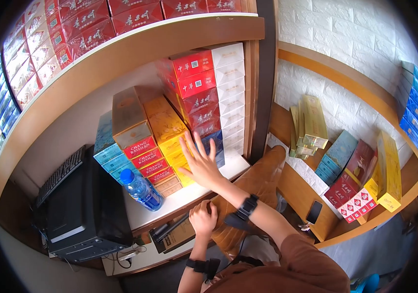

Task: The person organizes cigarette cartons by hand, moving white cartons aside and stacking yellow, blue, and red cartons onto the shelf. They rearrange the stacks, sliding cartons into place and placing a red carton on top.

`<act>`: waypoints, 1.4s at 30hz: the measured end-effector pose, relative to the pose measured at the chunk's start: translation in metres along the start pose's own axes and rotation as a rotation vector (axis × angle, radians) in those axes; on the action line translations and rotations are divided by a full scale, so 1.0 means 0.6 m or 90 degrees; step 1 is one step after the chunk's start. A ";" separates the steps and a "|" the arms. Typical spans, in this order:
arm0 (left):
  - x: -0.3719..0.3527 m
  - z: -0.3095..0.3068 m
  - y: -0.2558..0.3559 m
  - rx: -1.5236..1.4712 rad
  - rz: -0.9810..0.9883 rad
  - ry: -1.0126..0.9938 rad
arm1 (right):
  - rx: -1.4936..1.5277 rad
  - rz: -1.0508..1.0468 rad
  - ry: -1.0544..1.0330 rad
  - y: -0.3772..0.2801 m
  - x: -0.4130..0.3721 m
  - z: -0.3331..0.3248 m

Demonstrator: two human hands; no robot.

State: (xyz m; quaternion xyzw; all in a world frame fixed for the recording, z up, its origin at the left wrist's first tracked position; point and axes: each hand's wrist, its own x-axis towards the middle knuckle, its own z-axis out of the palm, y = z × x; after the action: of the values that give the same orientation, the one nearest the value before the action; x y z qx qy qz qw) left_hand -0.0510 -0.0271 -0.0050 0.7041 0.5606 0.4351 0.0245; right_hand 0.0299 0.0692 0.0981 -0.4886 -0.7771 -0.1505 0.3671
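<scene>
My right hand (200, 163) reaches forward with its fingers spread, the fingertips right at a stack of yellow cartons (171, 134) on the shelf. Beside that stack, to the right, rise red cartons (197, 84) over a dark blue one, with white cartons (229, 78) next to them. Red "Chang Baishan" cartons (146, 158) sit to the left under a large brown-gold box (130, 115). My left hand (203, 218) is closed in a loose fist by the shelf's front edge, with nothing showing in it.
A blue-capped plastic bottle (142, 189) stands near the shelf's front, beside a black computer case (84, 210) and a keyboard (61, 175). On the right, another shelf holds gold boxes (311, 122), more cartons (337, 154) and a phone (314, 212). A brown cushioned seat (255, 178) lies below my right arm.
</scene>
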 end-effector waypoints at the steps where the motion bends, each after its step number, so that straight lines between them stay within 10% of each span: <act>1: 0.000 0.000 0.000 0.011 -0.002 -0.001 | 0.077 0.015 0.021 -0.001 -0.025 -0.012; 8: 0.001 -0.002 -0.003 0.027 0.018 -0.014 | 0.085 0.216 0.185 0.078 -0.245 -0.145; 20: -0.004 0.007 -0.002 0.043 -0.017 -0.057 | -0.598 0.407 0.670 0.130 -0.471 -0.533; 30: -0.005 0.005 -0.009 0.040 0.008 -0.082 | -0.517 0.518 0.672 0.211 -0.463 -0.576; 42: 0.001 0.001 0.021 0.095 -0.031 -0.036 | -0.180 0.254 0.759 0.065 -0.476 -0.540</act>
State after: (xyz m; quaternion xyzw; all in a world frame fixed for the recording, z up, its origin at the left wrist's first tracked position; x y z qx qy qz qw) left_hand -0.0406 -0.0311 0.0013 0.7024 0.6072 0.3714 -0.0014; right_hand 0.2732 -0.2895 0.1102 -0.5001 -0.3061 -0.4261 0.6889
